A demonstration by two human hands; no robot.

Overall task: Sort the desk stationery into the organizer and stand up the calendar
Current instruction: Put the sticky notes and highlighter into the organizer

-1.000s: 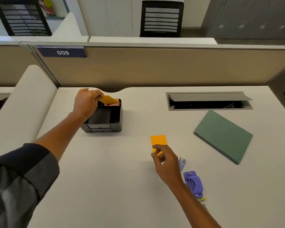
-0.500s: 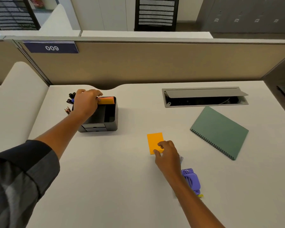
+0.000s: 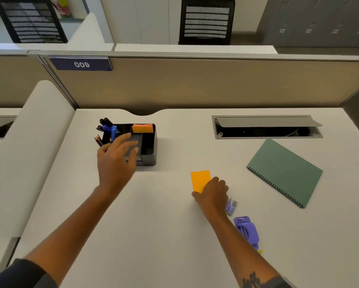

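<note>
Pens, pencils and a sticky-note stack are seen already in the black organizer [image 3: 147, 148] near the worktop's [image 3: 153, 235] far left corner. The left hand [image 3: 116, 163] is held over it, grip released. An orange note pad [image 3: 200, 180] at mid-worktop is pinched by the right hand [image 3: 212, 194]. A purple stapler [image 3: 247, 231], a small purple item [image 3: 231, 206] and the green calendar [image 3: 284, 171], lying flat toward the right edge, are left.

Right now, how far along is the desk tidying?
Done: pens and a note pad sit in the organizer. In hand: the right hand grips an orange pad; the left hand is open. Left: purple stapler, small purple item, green notebook.
</note>
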